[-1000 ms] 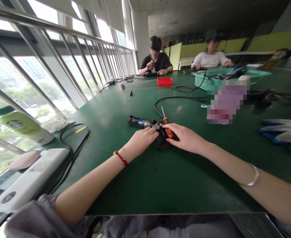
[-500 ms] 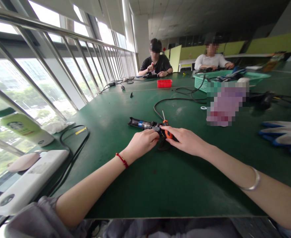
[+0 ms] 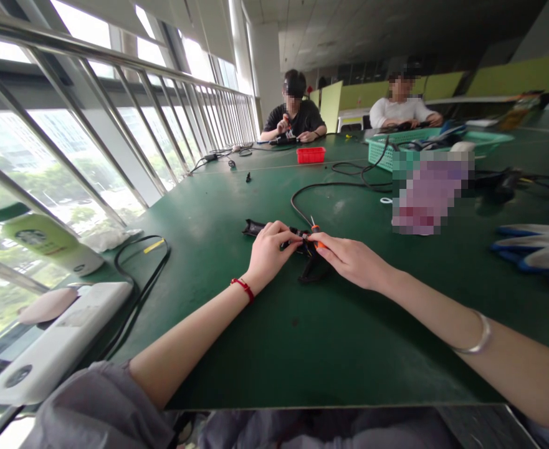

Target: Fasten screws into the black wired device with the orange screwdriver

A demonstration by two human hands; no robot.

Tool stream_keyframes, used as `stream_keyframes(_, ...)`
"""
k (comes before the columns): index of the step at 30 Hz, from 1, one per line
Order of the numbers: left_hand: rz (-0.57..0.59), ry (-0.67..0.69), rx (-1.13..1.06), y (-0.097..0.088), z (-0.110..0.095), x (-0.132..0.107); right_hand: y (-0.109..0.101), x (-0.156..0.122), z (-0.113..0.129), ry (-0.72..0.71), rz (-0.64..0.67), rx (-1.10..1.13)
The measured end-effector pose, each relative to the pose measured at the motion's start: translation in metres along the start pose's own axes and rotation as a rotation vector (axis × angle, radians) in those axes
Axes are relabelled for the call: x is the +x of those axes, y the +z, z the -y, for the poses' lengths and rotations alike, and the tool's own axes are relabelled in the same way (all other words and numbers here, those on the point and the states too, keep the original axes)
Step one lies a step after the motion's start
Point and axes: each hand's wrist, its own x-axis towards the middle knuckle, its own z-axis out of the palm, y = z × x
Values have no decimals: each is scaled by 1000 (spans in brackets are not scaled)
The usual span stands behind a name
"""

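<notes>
A black, elongated corded device (image 3: 252, 227) lies on the green table (image 3: 255, 349) in front of me, its middle covered by my fingers. My left hand (image 3: 274, 248) is over it, thumb and fingertips closed at its mid part; a small dark piece shows under the thumb. In my right hand (image 3: 351, 262) is a screwdriver (image 3: 316, 229) with an orange and black handle, held against the device's right end. Its thin shaft points up and away from the device. A black loop-like part (image 3: 310, 273) rests just below the hands.
A cable (image 3: 305, 191) curves back toward a green basket (image 3: 381, 154). Further off stand a red tray (image 3: 311, 155) and two people at work. Gloves (image 3: 536, 249) and a blurred-out purple item (image 3: 430, 193) lie right; a bottle (image 3: 50, 243) and white power bank (image 3: 59, 349) left.
My left hand has risen and turned, now covering more of the device's middle. The screwdriver and right hand have shifted slightly, with less of the orange handle showing.
</notes>
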Motion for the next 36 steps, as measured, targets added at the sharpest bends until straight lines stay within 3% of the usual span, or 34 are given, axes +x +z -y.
stream_keyframes(9,-49,259,278,0,1,-1,0,-1,2,5,22,-47)
stream_keyframes(16,-37,324,364,-4,1,-1,3,-1,0,38,-50,-45)
stream_keyframes(22,14,456,499,-9,-1,-1,-9,-3,0,70,-322,49)
stream_keyframes(26,65,524,608,-13,-8,0,-23,-7,3,0,-561,91)
stream_keyframes(28,101,506,589,-14,-9,0,-28,-10,6,-46,-640,101)
stream_keyframes(31,108,365,485,-14,-1,-1,-33,-13,11,-101,-711,142)
stream_keyframes(36,204,107,355,-9,24,-3,-32,-13,15,-72,-699,265)
